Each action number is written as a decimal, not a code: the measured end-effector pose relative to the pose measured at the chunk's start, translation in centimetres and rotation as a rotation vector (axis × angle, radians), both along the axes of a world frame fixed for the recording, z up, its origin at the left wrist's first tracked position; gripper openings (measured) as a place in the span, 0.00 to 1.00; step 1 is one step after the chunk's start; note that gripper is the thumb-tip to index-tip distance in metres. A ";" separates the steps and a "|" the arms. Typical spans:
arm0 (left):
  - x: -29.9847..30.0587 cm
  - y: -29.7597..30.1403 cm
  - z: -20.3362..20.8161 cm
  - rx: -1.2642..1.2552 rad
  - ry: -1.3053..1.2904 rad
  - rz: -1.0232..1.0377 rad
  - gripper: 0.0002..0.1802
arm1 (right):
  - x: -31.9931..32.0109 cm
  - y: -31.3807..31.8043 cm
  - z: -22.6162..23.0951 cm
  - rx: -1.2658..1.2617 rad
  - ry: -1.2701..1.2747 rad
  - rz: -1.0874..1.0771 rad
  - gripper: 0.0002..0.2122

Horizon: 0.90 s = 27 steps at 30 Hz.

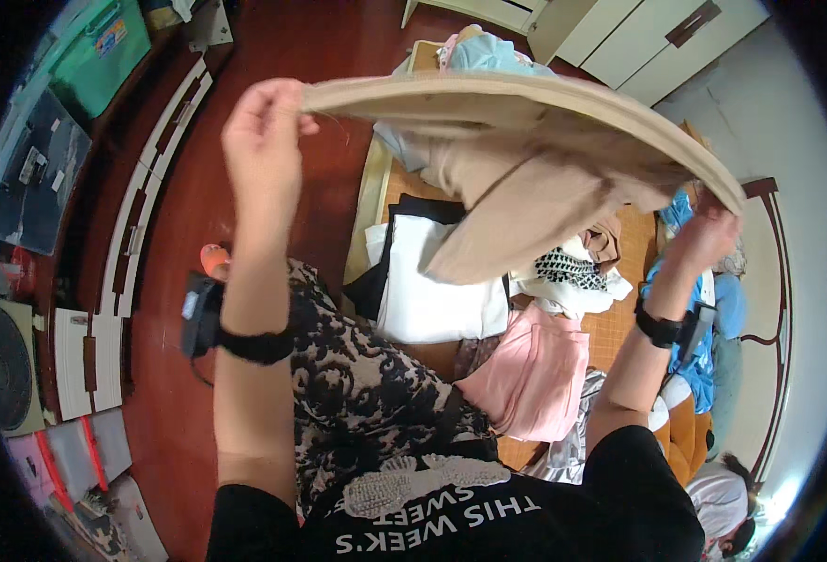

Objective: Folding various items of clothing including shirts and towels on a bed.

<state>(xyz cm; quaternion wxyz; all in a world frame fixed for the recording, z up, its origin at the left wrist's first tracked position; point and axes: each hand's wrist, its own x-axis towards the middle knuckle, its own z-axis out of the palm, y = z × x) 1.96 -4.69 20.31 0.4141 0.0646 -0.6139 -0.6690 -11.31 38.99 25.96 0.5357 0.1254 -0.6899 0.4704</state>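
A beige garment (535,178) with a long waistband-like edge is stretched out in the air between my two hands; whether it is trousers or a skirt I cannot tell. My left hand (265,117) pinches one end of that edge at the upper left. At the other end, on the right, my right hand (704,239) grips it, its fingers partly hidden by the cloth. The loose body of the garment hangs down, slightly blurred, over a folded white garment (442,300). Nearer to me lies a folded pink garment (531,375).
Under the clothes is a bed with a woven mat (615,323). A black-and-white patterned cloth (568,269) and other clothes lie there. The headboard (760,281) and a blue soft thing (729,304) are on the right. Drawers (142,201) and a green bin (104,66) stand left.
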 end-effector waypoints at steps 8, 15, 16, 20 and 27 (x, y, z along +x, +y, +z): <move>7.0 0.8 2.4 -0.194 -0.215 -0.215 0.06 | 4.3 7.1 -1.5 -0.263 0.047 0.072 0.05; 8.3 6.7 -8.4 -0.732 -0.765 -0.999 0.10 | 4.7 13.3 -20.6 -0.345 -0.889 0.068 0.06; 8.7 7.8 -10.0 -0.727 -0.772 -0.990 0.10 | 5.6 11.4 -22.2 -0.394 -0.942 0.028 0.06; 9.0 10.1 -13.5 -1.077 -0.944 -0.779 0.09 | 7.5 8.4 -21.7 -0.502 -1.080 -0.012 0.06; 3.1 10.2 -12.3 -0.474 -0.613 -0.925 0.10 | 11.2 2.1 -21.7 -0.595 -0.958 0.119 0.10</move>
